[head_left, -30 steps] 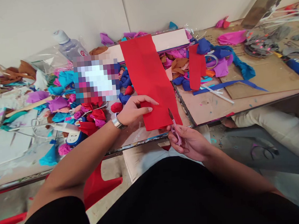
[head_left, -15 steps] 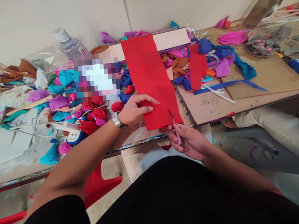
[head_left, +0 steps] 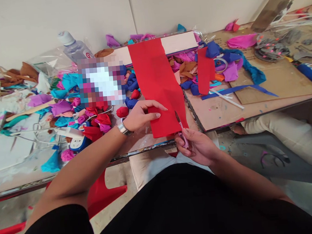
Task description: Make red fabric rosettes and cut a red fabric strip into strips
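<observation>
Only the near-right corner [head_left: 184,124] has been nudged left on the red sheet [head_left: 154,69], laid across the worktop [head_left: 210,112] under loosely spread left fingers [head_left: 155,103], scissors [head_left: 184,140] gripped in curled right fingers [head_left: 179,141], cutting seemingly barely started, most left.

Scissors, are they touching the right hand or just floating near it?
Touching. The head view shows the right hand wrapped around the pink handles of the scissors.
</observation>
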Demonstrator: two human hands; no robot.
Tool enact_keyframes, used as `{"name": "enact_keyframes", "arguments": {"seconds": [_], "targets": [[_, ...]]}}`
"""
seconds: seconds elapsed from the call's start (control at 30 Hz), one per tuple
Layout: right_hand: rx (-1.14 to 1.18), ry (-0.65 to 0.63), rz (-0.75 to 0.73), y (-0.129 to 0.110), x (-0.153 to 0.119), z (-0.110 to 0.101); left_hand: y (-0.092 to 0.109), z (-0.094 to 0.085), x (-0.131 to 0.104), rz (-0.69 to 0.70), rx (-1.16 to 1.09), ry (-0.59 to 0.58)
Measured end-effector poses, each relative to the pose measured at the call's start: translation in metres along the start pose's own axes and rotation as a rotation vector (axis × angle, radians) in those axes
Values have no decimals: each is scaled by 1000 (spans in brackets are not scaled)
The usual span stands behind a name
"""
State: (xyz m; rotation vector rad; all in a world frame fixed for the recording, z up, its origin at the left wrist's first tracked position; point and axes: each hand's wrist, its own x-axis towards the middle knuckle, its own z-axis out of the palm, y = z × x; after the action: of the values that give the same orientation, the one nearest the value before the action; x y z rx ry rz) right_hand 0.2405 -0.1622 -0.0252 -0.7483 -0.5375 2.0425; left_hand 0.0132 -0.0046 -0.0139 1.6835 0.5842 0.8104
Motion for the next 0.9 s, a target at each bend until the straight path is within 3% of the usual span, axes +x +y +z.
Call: {"name": "enact_keyframes", "arguments": {"seconds": [0.9], "targets": [[7,-19,-34,-3,5,0,2,1,0,37,22,-30]]}}
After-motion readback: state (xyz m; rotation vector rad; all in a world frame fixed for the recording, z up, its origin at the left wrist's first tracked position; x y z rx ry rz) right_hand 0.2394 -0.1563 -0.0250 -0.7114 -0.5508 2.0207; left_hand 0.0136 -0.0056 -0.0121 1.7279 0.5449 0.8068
